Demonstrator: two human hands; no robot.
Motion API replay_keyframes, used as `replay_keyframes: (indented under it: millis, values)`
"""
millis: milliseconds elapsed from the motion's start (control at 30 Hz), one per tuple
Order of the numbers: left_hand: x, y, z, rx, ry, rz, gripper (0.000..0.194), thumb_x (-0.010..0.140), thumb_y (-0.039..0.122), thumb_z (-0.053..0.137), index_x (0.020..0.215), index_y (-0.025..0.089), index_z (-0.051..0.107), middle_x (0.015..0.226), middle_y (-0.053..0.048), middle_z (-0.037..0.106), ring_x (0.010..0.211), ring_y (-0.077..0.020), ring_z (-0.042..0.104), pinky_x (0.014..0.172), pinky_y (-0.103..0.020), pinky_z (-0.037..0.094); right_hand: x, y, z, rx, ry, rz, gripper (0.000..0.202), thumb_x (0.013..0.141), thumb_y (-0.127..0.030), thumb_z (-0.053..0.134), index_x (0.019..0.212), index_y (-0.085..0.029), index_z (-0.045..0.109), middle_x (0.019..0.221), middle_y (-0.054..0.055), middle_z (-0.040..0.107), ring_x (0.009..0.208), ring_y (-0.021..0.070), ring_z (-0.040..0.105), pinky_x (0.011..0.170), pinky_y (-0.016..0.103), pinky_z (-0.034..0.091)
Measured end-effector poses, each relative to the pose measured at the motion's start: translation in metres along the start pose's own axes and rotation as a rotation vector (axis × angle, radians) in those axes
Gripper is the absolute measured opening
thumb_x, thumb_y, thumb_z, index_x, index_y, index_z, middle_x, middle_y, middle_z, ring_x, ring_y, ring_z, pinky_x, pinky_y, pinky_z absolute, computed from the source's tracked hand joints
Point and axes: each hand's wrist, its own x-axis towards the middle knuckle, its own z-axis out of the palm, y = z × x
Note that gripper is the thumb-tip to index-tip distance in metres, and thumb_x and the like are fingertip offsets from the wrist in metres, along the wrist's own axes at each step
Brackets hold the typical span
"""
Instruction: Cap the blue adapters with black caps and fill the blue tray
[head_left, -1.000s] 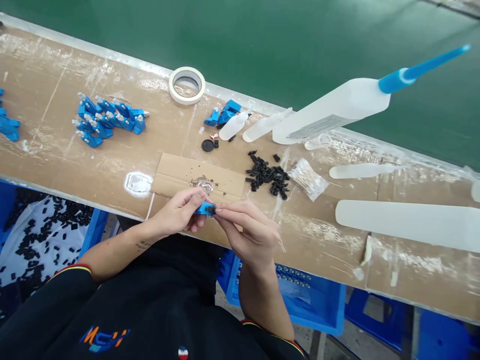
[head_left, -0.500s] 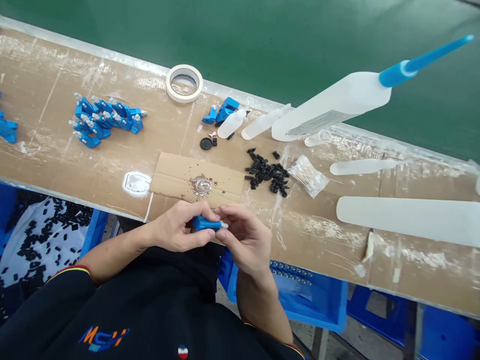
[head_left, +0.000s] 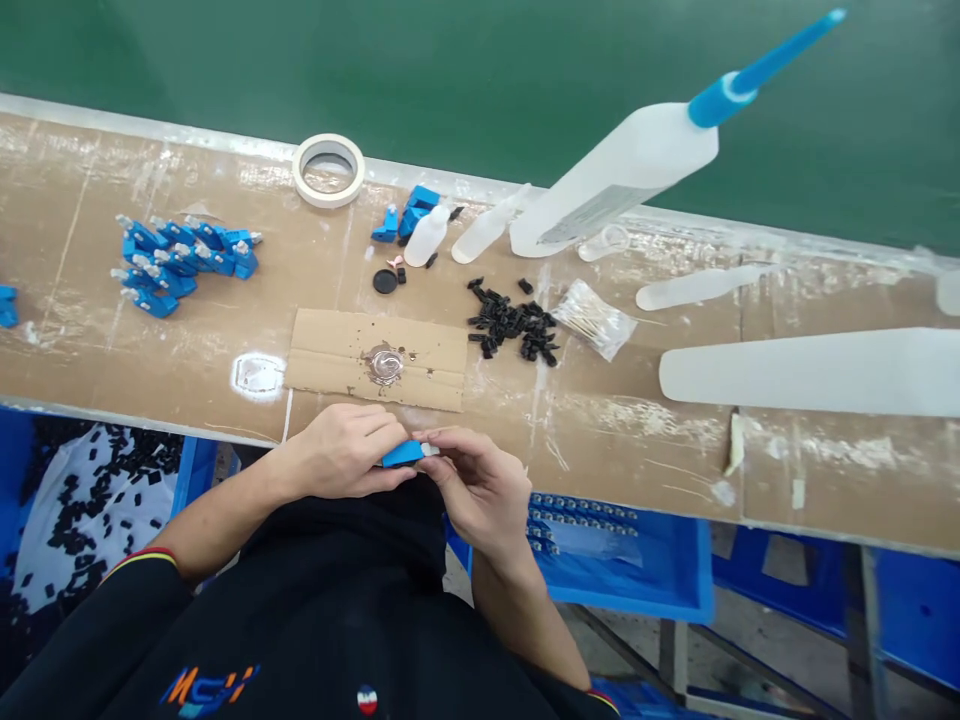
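At the front edge of the bench, my left hand (head_left: 345, 455) is closed around a small blue plastic part (head_left: 403, 454) with a whitish tip pointing right. My right hand (head_left: 484, 490) has its thumb and fingers pinched at that tip; whether something tiny is also between them is hidden. Just beyond the hands lies a cardboard strip (head_left: 315, 365) with a wet, clear puddle (head_left: 385, 365) and dark specks around it. A heap of small black plastic pieces (head_left: 510, 322) is to its right. Similar blue parts with white tips (head_left: 180, 258) stand grouped on the left.
Farther back are a masking tape roll (head_left: 301, 185), a small squeeze bottle (head_left: 426, 238), and a large white bottle with blue nozzle (head_left: 622, 175). A bag of cotton swabs (head_left: 596, 318) lies on the right. Blue bins (head_left: 675, 580) sit below the bench edge.
The view has turned slightly, shifting the bench items. The blue part has tilted in my left hand and shows less of itself. Both hands stay on it.
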Motion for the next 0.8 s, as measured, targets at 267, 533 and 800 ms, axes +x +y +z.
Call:
replay_keyframes:
  millis: [267,533,800]
  values:
    - [0.006,0.005,0.004,0.22,-0.125,0.323,0.025,0.097,0.025,0.058,0.073,0.022,0.049,0.063,0.002,0.052,0.057,-0.0153,0.046,0.054,-0.032,0.034,0.0,-0.006,-0.033,0.126,-0.542,0.313,0.043,0.102,-0.052,0.051,0.08,-0.017,0.061,0.071,-0.003,0.06,0.064,0.0096,0.051,0.062,0.022,0.043]
    - [-0.001,0.017,0.065,-0.03,-0.379,0.485,0.028,0.096,0.021,0.051,0.069,0.021,0.048,0.057,0.003,0.052,0.048,-0.0132,0.047,0.049,-0.031,0.036,-0.081,0.034,-0.051,0.484,-0.645,0.647,0.058,0.09,-0.075,0.056,0.084,-0.017,0.058,0.074,-0.002,0.059,0.063,0.0087,0.05,0.059,0.021,0.041]
    - [0.027,0.027,0.136,-0.029,-0.501,0.281,0.053,0.099,0.045,0.056,0.14,0.012,0.048,0.126,-0.019,0.068,0.108,-0.0299,0.071,0.085,-0.041,0.061,-0.153,0.046,-0.137,-0.13,-0.166,0.68,0.054,0.102,-0.066,0.036,0.082,-0.019,0.055,0.077,0.0,0.058,0.07,0.0133,0.052,0.066,0.026,0.044]
